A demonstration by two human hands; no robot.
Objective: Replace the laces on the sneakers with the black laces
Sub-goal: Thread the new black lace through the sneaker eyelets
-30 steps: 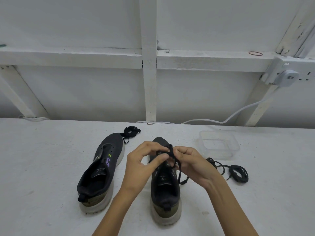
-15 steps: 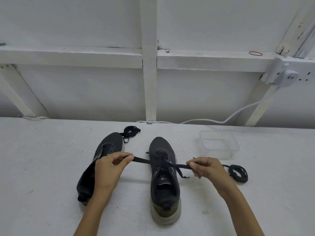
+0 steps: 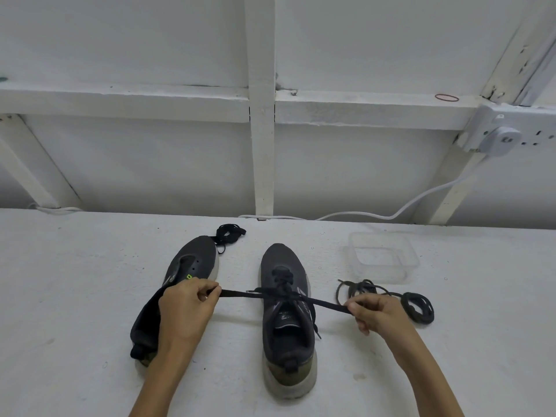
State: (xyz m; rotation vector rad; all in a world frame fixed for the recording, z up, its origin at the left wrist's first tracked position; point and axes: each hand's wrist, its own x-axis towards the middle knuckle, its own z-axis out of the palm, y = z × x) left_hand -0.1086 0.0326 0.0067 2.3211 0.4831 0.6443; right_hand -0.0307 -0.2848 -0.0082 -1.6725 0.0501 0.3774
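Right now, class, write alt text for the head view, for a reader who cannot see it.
The left hand and right hand each pinch an end of the black lace, holding it taut sideways across a dark sneaker on a white table. A second sneaker without laces lies left of it; loose laces and a clear container lie right.

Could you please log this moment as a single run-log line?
step: lacing | black lace: taut across centre sneaker | left hand: pinches one end | right hand: pinches other end | other sneaker: unlaced
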